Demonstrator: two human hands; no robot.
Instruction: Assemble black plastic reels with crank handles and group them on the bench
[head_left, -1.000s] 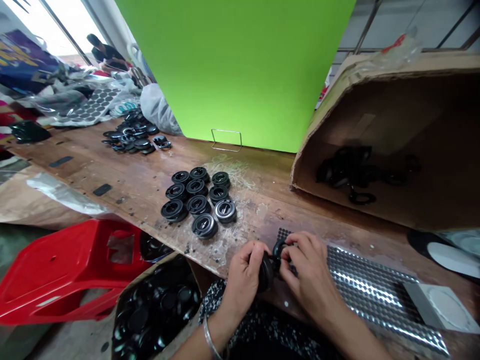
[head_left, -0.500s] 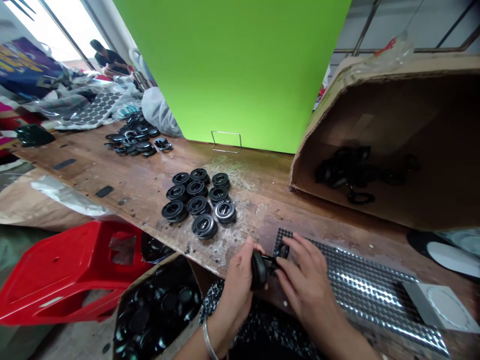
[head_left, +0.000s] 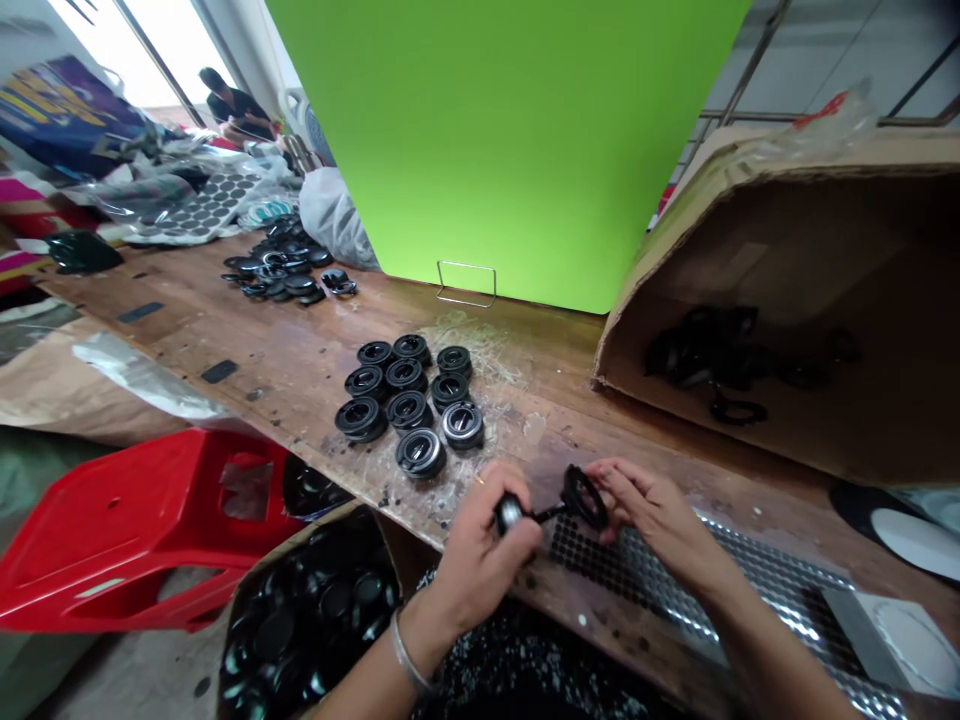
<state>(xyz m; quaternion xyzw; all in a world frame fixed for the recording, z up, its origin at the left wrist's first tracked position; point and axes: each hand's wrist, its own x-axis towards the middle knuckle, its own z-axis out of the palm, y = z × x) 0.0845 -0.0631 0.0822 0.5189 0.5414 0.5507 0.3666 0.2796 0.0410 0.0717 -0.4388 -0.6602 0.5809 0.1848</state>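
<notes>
While your left hand (head_left: 480,545) wraps its fingers around one end of the black part (head_left: 571,491) above the tabletop (head_left: 547,370), your right hand (head_left: 643,508), angled inward, loosely holds its ringed end.

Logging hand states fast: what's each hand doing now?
Left hand: closed, holding a round black shiny-faced piece.
Right hand: curled at a black stemmed ring; grip unclear.

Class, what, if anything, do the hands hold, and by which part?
A black piece: the left hand grips its rounded end; the right hand is at its ring, grip unclear.
</notes>
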